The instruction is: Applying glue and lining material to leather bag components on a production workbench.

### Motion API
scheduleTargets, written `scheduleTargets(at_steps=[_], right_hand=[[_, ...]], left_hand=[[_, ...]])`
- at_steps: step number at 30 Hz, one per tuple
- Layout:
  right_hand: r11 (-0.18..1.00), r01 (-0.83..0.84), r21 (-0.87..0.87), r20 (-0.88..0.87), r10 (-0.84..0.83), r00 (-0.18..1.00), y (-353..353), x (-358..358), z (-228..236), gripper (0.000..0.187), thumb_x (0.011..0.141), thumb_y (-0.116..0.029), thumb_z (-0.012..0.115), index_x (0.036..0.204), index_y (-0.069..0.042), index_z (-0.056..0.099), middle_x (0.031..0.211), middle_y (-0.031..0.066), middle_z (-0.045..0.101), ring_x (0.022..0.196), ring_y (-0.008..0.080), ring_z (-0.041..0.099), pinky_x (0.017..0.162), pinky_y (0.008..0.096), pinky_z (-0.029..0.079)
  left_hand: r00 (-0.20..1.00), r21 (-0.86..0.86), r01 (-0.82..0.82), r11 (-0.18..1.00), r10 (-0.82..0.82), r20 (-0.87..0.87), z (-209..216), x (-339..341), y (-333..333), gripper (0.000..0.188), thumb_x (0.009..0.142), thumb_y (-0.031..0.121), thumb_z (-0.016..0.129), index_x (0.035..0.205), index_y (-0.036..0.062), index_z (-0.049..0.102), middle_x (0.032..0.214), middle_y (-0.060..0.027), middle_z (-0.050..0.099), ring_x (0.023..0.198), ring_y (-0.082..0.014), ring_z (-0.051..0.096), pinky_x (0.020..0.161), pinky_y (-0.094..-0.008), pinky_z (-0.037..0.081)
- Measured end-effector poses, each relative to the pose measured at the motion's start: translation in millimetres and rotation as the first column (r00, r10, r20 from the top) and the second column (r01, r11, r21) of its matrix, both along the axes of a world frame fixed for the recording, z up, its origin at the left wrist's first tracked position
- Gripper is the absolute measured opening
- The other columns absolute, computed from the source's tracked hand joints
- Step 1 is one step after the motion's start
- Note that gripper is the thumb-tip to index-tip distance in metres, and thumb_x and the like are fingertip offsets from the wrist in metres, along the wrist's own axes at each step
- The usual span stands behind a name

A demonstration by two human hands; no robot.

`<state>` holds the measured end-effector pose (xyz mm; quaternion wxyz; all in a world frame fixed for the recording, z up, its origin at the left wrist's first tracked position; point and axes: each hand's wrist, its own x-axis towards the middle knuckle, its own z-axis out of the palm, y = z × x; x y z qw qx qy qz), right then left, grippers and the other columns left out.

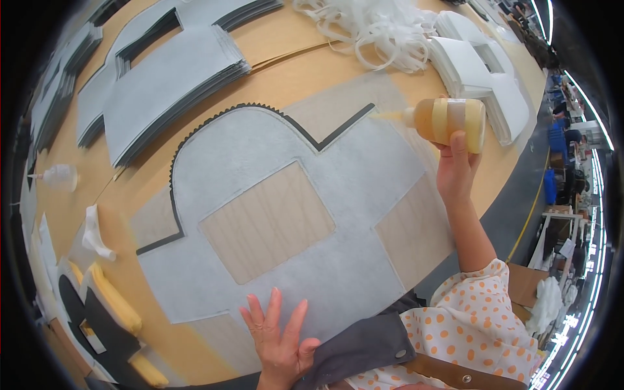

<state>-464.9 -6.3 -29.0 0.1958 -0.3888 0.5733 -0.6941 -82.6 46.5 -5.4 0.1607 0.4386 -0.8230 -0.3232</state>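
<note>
In my right hand (457, 170) is a squeeze bottle (448, 123) of yellowish liquid, lying on its side. Its thin nozzle points left, and the tip is by the end of a black edging strip (348, 125) on a pale grey fabric panel (227, 149). That strip follows the panel's far edge, notched round the curve and straight at both ends. The panel lies flat and has a four-sided opening in its middle. Near the panel's close edge, my left hand (279, 341) has its fingers spread over the surface. Whether it presses down cannot be made out.
Stacks of cut grey panels (175, 84) stand at the far left, with white panels (497, 84) at the far right. White ribbon strips (377, 29) heap between them. Leftward are a small clear bottle (60, 177) and black and yellow pieces (107, 318). The table edge curves along the right.
</note>
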Motion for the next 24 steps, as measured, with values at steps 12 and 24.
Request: scheduleTargets(at_steps=[12,24], right_hand=[[0.947,-0.314,-0.062,0.191,0.32,0.928,-37,45,22,0.059,0.096,-0.038,0.063,0.14,-0.005,0.041,0.135,0.0151,0.054,0.121,0.0276,0.058,0.095,0.0415,0.055],[0.901,-0.426,-0.085,-0.059,0.423,0.904,-97,68,0,0.063,0.089,-0.015,0.074,0.137,-0.004,0.036,0.135,0.0126,0.053,0.123,0.0214,0.053,0.103,0.0359,0.044]], left_hand=[[0.998,-0.008,-0.026,1.0,0.025,-0.051,-4,10,3,0.058,0.1,0.055,0.041,0.122,0.0085,0.069,0.146,-0.0217,0.046,0.146,-0.0444,0.021,0.119,-0.0544,0.008],[0.999,0.002,-0.032,0.999,0.032,-0.028,-9,14,-1,0.058,0.1,0.055,0.041,0.124,0.0092,0.068,0.146,-0.0209,0.046,0.146,-0.0441,0.023,0.119,-0.0538,0.009]])
